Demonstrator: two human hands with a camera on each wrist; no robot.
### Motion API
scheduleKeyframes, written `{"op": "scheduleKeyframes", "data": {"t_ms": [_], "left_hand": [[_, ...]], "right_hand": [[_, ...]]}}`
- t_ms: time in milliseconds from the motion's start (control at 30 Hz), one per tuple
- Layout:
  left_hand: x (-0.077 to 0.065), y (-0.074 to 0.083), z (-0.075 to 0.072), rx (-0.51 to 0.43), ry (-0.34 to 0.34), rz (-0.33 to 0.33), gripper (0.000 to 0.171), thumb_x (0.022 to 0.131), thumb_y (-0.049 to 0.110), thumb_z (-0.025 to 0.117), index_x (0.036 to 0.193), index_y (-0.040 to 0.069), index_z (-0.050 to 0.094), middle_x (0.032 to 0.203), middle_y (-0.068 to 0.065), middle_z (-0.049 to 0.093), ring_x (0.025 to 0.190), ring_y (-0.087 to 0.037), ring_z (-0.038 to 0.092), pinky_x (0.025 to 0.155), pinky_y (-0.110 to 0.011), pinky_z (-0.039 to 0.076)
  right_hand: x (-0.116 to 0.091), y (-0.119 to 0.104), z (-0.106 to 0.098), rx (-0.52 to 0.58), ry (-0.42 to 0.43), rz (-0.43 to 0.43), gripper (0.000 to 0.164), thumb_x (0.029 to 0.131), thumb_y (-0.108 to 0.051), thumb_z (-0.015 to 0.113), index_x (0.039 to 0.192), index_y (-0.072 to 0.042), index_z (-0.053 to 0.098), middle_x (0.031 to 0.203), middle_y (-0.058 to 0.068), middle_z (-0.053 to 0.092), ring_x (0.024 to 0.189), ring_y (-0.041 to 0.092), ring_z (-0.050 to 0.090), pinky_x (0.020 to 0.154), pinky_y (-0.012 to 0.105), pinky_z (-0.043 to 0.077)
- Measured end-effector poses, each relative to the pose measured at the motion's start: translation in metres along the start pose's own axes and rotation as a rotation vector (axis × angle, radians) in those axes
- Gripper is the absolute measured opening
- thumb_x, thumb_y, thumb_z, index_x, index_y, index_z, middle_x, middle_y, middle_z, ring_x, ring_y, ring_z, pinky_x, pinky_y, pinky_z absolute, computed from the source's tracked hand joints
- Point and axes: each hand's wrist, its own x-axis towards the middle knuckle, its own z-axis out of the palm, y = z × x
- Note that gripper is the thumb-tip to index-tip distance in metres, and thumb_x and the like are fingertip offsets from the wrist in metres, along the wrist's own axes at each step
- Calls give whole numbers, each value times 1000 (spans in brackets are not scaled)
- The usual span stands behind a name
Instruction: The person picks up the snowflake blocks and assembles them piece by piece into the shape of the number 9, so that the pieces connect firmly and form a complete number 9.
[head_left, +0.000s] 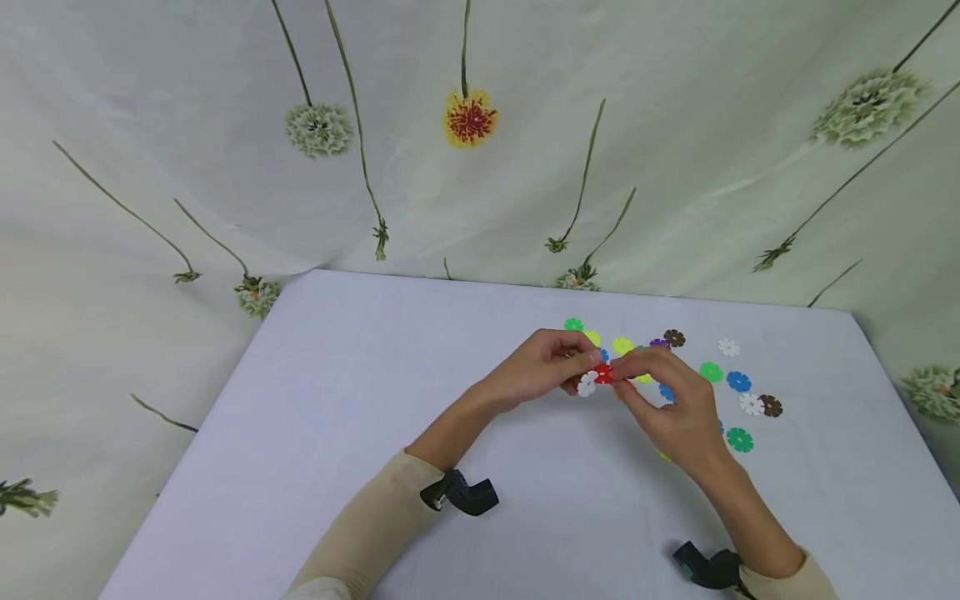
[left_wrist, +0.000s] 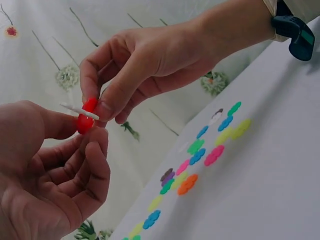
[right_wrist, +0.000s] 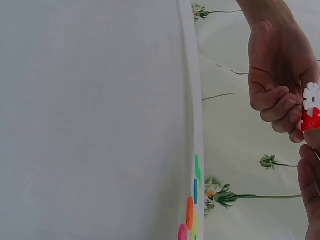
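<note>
A red notched plastic disc (head_left: 603, 373) and a white notched disc (head_left: 587, 383), both flower-shaped, are held up between the two hands above the table. From the left wrist view, the white disc (left_wrist: 79, 110) appears edge-on and crosses the red disc (left_wrist: 86, 123) at its notches. My left hand (head_left: 542, 367) pinches the red disc at one side with thumb and fingers, its other fingers curled. On the opposite side, my right hand (head_left: 673, 407) pinches the red disc between thumb and index finger. Fingertips cover part of both discs.
Several loose flower-shaped discs lie behind and right of the hands, among them a green disc (head_left: 739, 440), a blue disc (head_left: 738, 382) and a brown disc (head_left: 674, 337). The white table (head_left: 360, 375) meets a flower-printed cloth (head_left: 510, 200) at its back edge.
</note>
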Motion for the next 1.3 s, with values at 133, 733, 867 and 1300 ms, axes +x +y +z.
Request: {"op": "scheduleKeyframes", "data": {"t_ms": [133, 733, 867, 1300], "left_hand": [[1, -4, 1, 10, -16, -2, 17, 107, 14, 64, 115, 0, 72, 95, -4, 73, 74, -12, 64, 72, -23, 56], [3, -9, -2, 94, 78, -12, 16, 105, 17, 68, 114, 6, 74, 107, -30, 74, 96, -53, 71, 93, -62, 61], [3, -9, -2, 103, 87, -10, 16, 105, 18, 68, 115, 7, 74, 106, -28, 75, 96, -52, 72, 93, -63, 60], [3, -7, 0, 93, 97, -15, 14, 104, 18, 69, 113, 9, 74, 104, -26, 76, 95, -51, 73, 92, -60, 62]], "right_hand": [[-1, -1, 3, -5, -11, -39, 37, 77, 14, 86, 101, -12, 79, 105, 3, 79, 106, 2, 70, 98, 3, 49], [5, 30, -37, -470, -607, 522, 39, 87, -38, 88, 108, -9, 73, 110, 12, 72, 105, 33, 64, 89, 55, 57], [6, 31, -37, -520, -656, 573, 46, 81, -39, 92, 109, -7, 72, 108, 12, 72, 102, 31, 66, 82, 52, 61], [6, 33, -36, -334, -655, 597, 30, 90, -22, 85, 109, -8, 66, 99, 6, 71, 93, 22, 65, 77, 35, 59]]}}
